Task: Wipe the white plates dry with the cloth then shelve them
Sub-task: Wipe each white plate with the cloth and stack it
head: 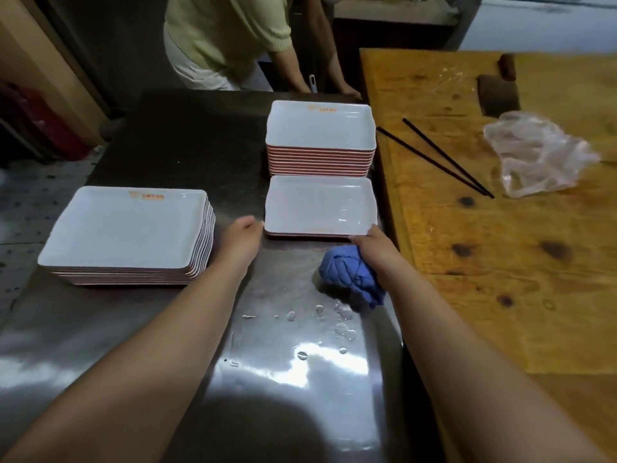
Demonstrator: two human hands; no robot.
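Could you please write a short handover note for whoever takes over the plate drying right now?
Left hand: open, reaching toward the near plate.
Right hand: holds the blue cloth, fingers touching that plate's near right corner.
Tall stack behind it; left stack on the steel counter.
Done: cannot tell which stack is dry.
Left: wipe the near plate, continue, shelve all.

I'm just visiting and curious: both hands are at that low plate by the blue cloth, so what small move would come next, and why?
Probably lift the near plate toward the body. The right hand, holding the blue cloth, touches its near right corner, and the left hand reaches its left edge. Its surface glistens as if wet, so it likely needs wiping before joining the left stack.
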